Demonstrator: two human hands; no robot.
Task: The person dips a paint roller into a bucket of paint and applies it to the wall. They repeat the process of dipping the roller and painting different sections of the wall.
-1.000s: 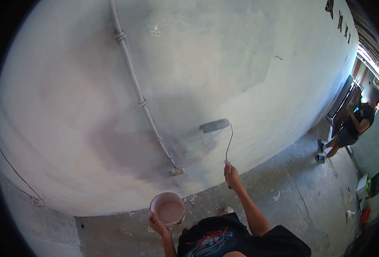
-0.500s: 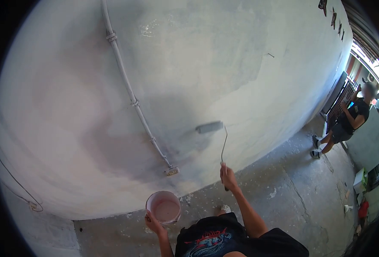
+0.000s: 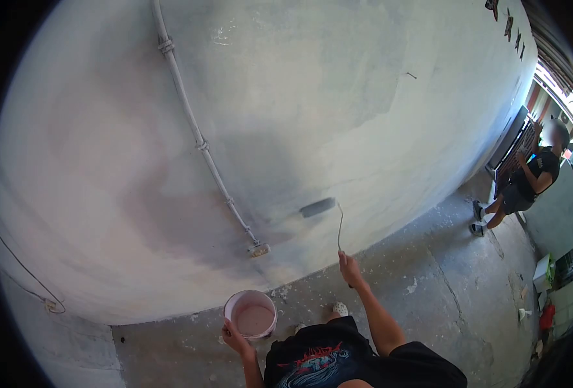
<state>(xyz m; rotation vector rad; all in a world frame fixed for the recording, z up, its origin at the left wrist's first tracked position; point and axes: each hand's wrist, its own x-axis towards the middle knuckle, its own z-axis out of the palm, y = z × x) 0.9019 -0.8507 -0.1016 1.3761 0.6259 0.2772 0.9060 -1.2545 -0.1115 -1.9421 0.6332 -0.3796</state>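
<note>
My right hand [image 3: 351, 268] is closed round the handle of a paint roller [image 3: 318, 207]. A thin bent wire frame runs up from the handle, and the grey roller sleeve lies against the lower part of the wall [image 3: 364, 161]. Down at the left, my left hand [image 3: 236, 337] grips the side of a whitish-pink bucket [image 3: 251, 295]. Pinkish paint shows at the bottom of the bucket, which is tipped so its mouth faces up toward me. Damp-looking darker patches spread over the wall left of the roller.
A painted conduit [image 3: 192, 119] runs down the wall to a small socket box [image 3: 258, 249]. A nail [image 3: 412, 75] sticks out higher up. On the right, another person [image 3: 529, 174] stands on the paint-spotted concrete floor [image 3: 422, 284]. A loose cable [image 3: 24, 268] hangs at the far left.
The roller has slid a little down the wall, and my right hand has lowered with it. The bucket has shifted slightly right in view. The other person's head has turned.
</note>
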